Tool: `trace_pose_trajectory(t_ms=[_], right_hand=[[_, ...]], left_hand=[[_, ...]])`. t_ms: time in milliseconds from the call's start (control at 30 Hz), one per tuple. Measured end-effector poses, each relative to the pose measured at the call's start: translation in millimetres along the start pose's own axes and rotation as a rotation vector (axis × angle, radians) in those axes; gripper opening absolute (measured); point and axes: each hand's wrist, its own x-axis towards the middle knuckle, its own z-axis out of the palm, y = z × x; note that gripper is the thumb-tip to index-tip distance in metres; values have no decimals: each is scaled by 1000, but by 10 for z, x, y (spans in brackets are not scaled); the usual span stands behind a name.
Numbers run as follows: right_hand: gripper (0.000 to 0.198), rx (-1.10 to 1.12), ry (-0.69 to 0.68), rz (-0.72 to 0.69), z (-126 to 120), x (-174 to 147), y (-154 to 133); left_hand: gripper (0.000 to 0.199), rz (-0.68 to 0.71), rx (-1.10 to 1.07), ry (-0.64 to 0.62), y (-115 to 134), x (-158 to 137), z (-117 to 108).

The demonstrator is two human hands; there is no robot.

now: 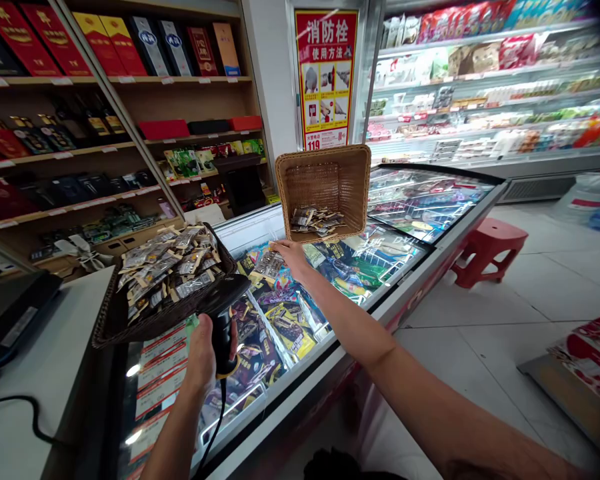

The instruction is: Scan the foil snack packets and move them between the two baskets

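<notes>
My left hand is wrapped round the grip of a black handheld barcode scanner, its cord hanging down. The scanner head points toward the freezer. My right hand reaches forward over the glass top, its fingers closed on a small clear snack packet. Just beyond that hand, a tan woven basket stands tilted toward me with several similar packets at its bottom. To the left, a dark brown woven tray is heaped with packets of the same kind.
The glass-topped chest freezer holds colourful ice-cream packs. A white counter with a black device lies at left. Shelves with boxes and bottles stand behind. A red stool sits on the floor at right, before a refrigerated display.
</notes>
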Motion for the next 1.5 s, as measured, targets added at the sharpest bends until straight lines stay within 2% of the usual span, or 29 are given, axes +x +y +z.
trace_pose_trajectory(t_ms=[233, 367, 600, 900, 1200, 1333, 1500], right_hand=[[14, 21, 28, 4, -30, 42, -25], [15, 27, 55, -1, -50, 107, 23], [11, 27, 16, -47, -111, 108, 74], [13, 30, 48, -7, -59, 61, -9], [16, 46, 62, 4, -25, 68, 8], [25, 30, 156, -16, -4, 156, 69], [33, -187, 381, -281, -158, 296, 131]], left_hand=[[86, -50, 116, -121, -31, -26, -41], [83, -28, 140, -121, -13, -33, -23], [72, 11, 156, -101, -3, -55, 18], [77, -13, 140, -133, -8, -54, 19], [72, -24, 72, -40, 23, -76, 58], [69, -36, 33, 55, 5, -37, 26], [66, -58, -7, 113, -49, 22, -43]])
